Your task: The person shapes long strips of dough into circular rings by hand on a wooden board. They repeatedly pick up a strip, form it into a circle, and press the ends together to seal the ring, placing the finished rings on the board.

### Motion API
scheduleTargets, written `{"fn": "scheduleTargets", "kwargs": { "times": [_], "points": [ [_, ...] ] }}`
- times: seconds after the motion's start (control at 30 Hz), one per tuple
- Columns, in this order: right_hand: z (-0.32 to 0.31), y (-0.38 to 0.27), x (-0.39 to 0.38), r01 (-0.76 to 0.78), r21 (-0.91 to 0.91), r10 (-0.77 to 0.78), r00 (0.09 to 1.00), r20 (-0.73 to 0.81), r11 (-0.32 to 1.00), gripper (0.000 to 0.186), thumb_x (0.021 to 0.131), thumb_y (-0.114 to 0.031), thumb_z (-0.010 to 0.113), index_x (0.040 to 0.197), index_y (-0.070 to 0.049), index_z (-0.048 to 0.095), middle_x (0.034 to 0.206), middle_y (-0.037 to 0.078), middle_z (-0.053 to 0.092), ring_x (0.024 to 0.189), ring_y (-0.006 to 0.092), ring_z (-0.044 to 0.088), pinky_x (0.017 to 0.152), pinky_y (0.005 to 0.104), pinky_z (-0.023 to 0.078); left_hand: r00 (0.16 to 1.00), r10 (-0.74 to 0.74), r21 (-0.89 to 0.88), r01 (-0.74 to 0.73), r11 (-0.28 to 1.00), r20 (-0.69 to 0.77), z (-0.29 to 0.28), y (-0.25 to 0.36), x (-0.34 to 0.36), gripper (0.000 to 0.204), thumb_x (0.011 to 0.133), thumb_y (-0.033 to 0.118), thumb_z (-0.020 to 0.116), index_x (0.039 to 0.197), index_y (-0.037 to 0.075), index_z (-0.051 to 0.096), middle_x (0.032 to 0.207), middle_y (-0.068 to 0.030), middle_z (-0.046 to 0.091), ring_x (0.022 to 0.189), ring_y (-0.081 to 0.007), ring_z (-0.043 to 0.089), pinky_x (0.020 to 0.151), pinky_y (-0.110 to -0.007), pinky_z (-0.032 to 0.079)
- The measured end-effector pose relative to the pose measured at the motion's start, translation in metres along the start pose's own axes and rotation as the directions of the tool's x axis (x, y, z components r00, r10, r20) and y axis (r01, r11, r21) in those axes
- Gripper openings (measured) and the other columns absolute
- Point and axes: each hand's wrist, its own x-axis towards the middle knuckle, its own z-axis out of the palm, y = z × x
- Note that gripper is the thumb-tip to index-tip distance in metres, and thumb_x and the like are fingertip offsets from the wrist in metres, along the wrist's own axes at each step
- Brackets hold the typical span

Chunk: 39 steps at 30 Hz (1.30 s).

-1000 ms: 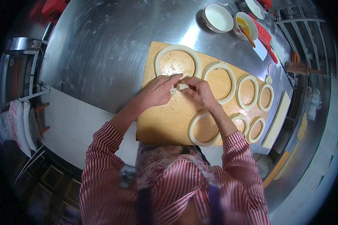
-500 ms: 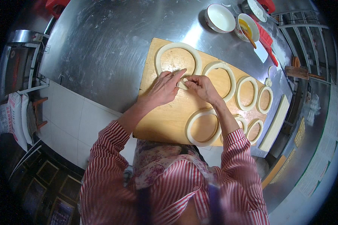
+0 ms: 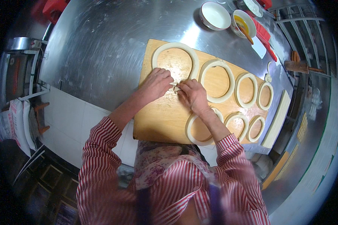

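On the wooden board (image 3: pixel 154 123) lie several rings of pale dough in two rows. The largest dough ring (image 3: pixel 195 62) is at the upper left, its near part under my hands. My left hand (image 3: pixel 156 83) is closed in a pinch on that ring's near side. Opposite it, my right hand (image 3: pixel 194 94) pinches the same stretch of dough, fingertips almost touching the left ones. A small flap of dough (image 3: pixel 175 88) shows between them. Right of my hands lies another dough ring (image 3: pixel 203 80); my right forearm partly covers a ring (image 3: pixel 191 131) in the near row.
A steel table (image 3: pixel 101 56) carries the board. At the back stand a white bowl (image 3: pixel 215 15) and a bowl of yellow liquid with a brush (image 3: pixel 245 33). A red-handled tool (image 3: pixel 268 48) lies beside them. Dough strips (image 3: pixel 277 120) lie along the right edge.
My left fingers, stretched out before, have curled into a pinch. Both hands have shifted slightly left and nearer, and the dough flap between them is now smaller.
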Motion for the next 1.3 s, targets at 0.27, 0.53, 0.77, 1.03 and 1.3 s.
{"fn": "scheduleTargets", "kwargs": {
  "times": [0.27, 0.53, 0.77, 1.03, 1.3],
  "points": [
    [0.018, -0.001, 0.0, -0.231, 0.048, 0.236, 0.963, -0.127, 0.972, 0.018, 0.085, -0.01, 0.069, 0.102, -0.004, 0.068, 0.093, 0.012, 0.066, 0.088, 0.0319, 0.061, 0.078, 0.0423, 0.05, 0.992, -0.034, -0.114, 0.02, 0.993, -0.125, 0.011, -0.007, -0.001, 0.012, 0.088, 0.013, 0.069, 0.094, 0.003, 0.066, 0.095, -0.0093, 0.061, 0.098, -0.0269, 0.057, 0.094, -0.039, 0.042],
    [0.023, -0.007, 0.003, -0.226, 0.02, 0.226, 0.963, -0.147, 0.974, 0.016, 0.084, -0.008, 0.069, 0.099, -0.004, 0.068, 0.093, 0.012, 0.066, 0.087, 0.0319, 0.059, 0.077, 0.0426, 0.049, 0.982, -0.012, -0.108, -0.008, 0.994, -0.19, 0.019, -0.007, -0.001, 0.012, 0.086, 0.011, 0.07, 0.094, 0.003, 0.068, 0.093, -0.0088, 0.062, 0.096, -0.026, 0.058, 0.094, -0.039, 0.042],
    [0.031, -0.009, 0.002, -0.153, -0.044, 0.142, 0.972, -0.188, 0.987, 0.03, 0.07, -0.005, 0.071, 0.1, -0.004, 0.068, 0.094, 0.009, 0.064, 0.088, 0.0292, 0.058, 0.074, 0.0419, 0.046, 0.97, 0.038, -0.062, -0.054, 0.997, -0.239, 0.025, -0.006, -0.004, 0.011, 0.081, 0.008, 0.072, 0.09, 0.002, 0.07, 0.09, -0.0076, 0.063, 0.094, -0.0253, 0.058, 0.094, -0.039, 0.043],
    [0.026, -0.013, 0.004, -0.107, -0.107, 0.095, 0.989, -0.115, 0.988, 0.033, 0.072, -0.007, 0.071, 0.105, -0.004, 0.067, 0.096, 0.008, 0.063, 0.089, 0.0279, 0.058, 0.077, 0.0402, 0.045, 0.978, 0.052, -0.019, -0.057, 0.998, -0.202, 0.028, -0.005, -0.005, 0.015, 0.08, 0.007, 0.072, 0.092, 0.0, 0.07, 0.096, -0.0089, 0.064, 0.1, -0.0265, 0.057, 0.1, -0.041, 0.043],
    [0.013, -0.019, 0.011, -0.211, -0.037, 0.208, 0.976, -0.063, 0.977, 0.029, 0.078, -0.02, 0.078, 0.101, -0.004, 0.072, 0.095, 0.009, 0.068, 0.091, 0.0278, 0.06, 0.08, 0.04, 0.045, 0.993, -0.079, -0.06, 0.084, 0.995, 0.088, -0.004, -0.001, -0.003, 0.036, 0.086, 0.003, 0.063, 0.122, -0.002, 0.064, 0.108, -0.0138, 0.063, 0.115, -0.0291, 0.058, 0.117, -0.045, 0.033]
  ]
}}
